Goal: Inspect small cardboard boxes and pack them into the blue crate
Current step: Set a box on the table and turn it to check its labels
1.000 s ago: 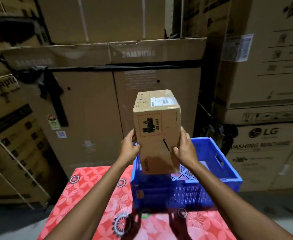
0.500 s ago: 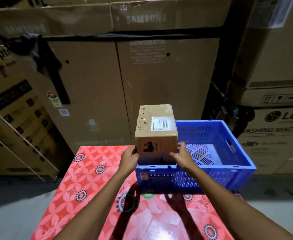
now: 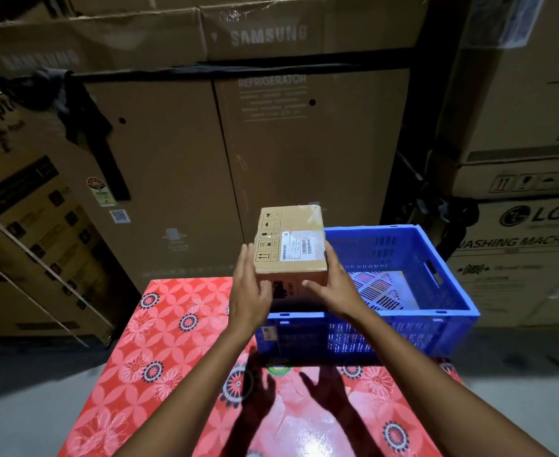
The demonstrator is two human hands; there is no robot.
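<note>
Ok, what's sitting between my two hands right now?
The small cardboard box: the left hand and right hand hold its opposite sides, seen in the head view.

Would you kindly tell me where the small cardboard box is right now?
In the head view, near centre, the small cardboard box is held between the left hand and right hand, over the left end of the blue crate.
</note>
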